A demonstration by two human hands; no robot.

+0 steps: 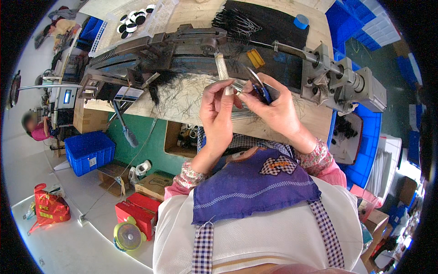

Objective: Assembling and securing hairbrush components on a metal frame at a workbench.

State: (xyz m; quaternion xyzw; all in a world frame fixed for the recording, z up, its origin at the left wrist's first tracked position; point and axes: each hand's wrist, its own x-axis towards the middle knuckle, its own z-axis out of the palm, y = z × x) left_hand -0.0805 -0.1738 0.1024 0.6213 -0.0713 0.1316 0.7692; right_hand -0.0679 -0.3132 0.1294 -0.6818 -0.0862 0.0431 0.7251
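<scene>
Close together over the near edge of the wooden bench point(315, 108), my two hands meet at a small, light metallic piece point(237, 88). My left hand point(218, 109) has thumb and fingers pinched at this piece; its exact kind is too small to make out. My right hand point(276, 107) is closed around a scissors-like tool with dark blue handles point(263, 92) and a silver blade, with thumb and fingertips also near the piece. Just beyond the left fingertips, a pale flat strip point(221, 66) hangs from the metal machine point(182, 45). Loose black fibres point(182, 93) litter the bench.
Behind the machine lie a black mat point(283, 27) with several metal tools, a blue tape roll point(301, 21) and a white crate point(159, 20) of round black-and-white pieces. A yellow block point(255, 58) rests on the machine bed. A metal clamp assembly point(346, 84) stands right; a blue bin point(90, 153) sits left.
</scene>
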